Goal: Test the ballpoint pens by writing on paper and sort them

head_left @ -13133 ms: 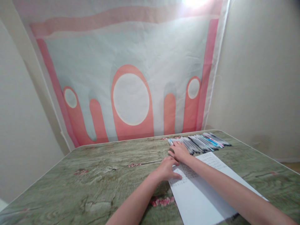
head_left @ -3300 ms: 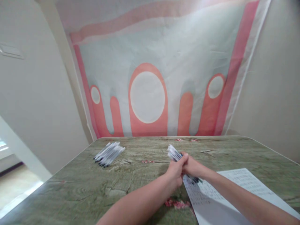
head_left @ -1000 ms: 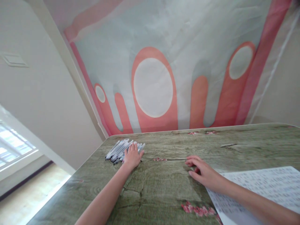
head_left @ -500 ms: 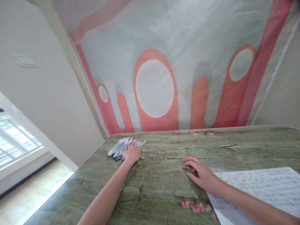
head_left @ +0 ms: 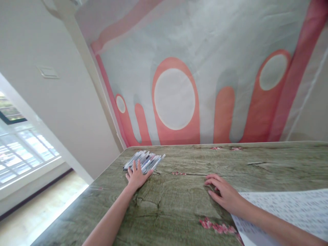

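Hands [head_left: 136, 177] apart, left splayed at the pens [head_left: 148, 159], right loosely curled.

The spread left hand [head_left: 136, 177] is covering the near ends of several slim white-and-grey plastic pens [head_left: 145, 160], and their overlapping is hiding how many there are. The right forearm [head_left: 266, 218] is crossing the flat white paper sheet [head_left: 289, 208] and hiding a strip of it; the frame's right and bottom edges are cutting the sheet off. Its rows of handwriting are appearing too small and blurred to read. Both forearms are running out of view, and glare is washing out the white-barred window [head_left: 25, 150], cropped at left.
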A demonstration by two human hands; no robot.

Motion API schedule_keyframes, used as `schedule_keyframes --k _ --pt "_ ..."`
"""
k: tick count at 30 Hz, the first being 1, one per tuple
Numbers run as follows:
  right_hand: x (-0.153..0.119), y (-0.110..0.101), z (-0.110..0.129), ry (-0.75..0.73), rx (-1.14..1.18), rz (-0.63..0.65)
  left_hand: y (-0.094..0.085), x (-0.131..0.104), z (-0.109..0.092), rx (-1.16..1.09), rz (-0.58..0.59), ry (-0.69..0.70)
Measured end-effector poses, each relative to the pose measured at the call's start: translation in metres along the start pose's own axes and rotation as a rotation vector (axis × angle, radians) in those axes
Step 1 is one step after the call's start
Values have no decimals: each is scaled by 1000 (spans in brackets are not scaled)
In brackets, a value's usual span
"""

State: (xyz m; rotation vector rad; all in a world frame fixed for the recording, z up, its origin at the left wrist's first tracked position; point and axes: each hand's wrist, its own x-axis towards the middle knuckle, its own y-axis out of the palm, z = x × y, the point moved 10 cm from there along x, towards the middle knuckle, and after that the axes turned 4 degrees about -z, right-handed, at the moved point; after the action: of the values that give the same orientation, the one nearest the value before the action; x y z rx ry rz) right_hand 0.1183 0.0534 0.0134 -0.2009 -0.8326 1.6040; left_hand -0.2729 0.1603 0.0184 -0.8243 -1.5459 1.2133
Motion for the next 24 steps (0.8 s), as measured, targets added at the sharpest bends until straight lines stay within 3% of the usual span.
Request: schedule_keyframes --k 11,16,18,20,22,24 --pt "-1 4 0 -21 -51 22 2 8 -10 -52 -15 -95" --pt "-1 5 1 -30 -76 33 -14 2 -19 -43 -92 -83" --pt "0 5 1 -32 -82 35 -27 -4 -39 -35 -165 67" --pt "-1 5 2 -36 -90 36 -37 -14 -73 -26 -216 351" --pt "-1 5 2 -38 -96 35 -38 -29 -105 -18 -224 633" --pt "-2 5 2 -40 -97 27 -34 -37 -122 -14 -207 791"
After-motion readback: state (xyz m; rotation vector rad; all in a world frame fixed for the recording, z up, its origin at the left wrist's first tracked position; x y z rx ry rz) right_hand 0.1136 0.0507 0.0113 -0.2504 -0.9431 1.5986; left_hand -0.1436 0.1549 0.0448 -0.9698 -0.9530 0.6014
